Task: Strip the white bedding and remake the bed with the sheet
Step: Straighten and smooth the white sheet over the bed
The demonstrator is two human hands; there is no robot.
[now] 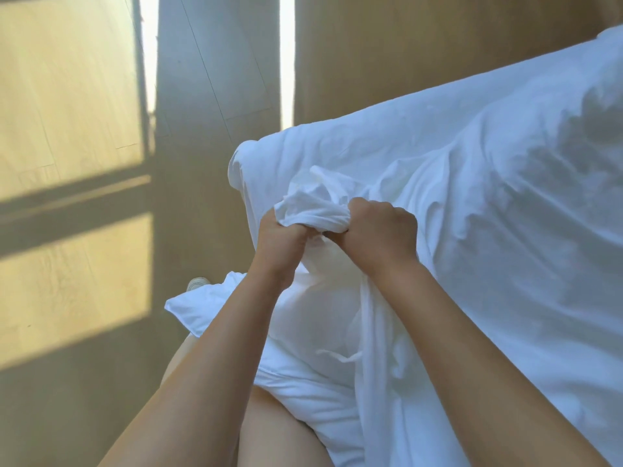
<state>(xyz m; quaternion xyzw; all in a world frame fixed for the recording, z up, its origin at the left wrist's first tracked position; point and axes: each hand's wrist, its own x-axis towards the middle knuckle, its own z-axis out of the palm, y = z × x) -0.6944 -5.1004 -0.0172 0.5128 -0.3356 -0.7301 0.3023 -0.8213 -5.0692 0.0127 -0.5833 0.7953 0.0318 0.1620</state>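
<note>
A white sheet (488, 203) covers the bed at the right and is wrinkled toward its near corner. Both hands hold one bunched wad of that sheet (310, 207) in the middle of the view. My left hand (281, 246) grips the wad from the left with curled fingers. My right hand (381, 234) grips it from the right, knuckles up. Below the hands more white bedding (303, 332), thick and padded, hangs down over my legs, and one corner of it sticks out to the left.
A wooden floor (67, 129) with bright sun patches fills the left side. A shoe tip (197, 284) shows beside the hanging bedding. The bed's far edge runs diagonally from the middle to the upper right.
</note>
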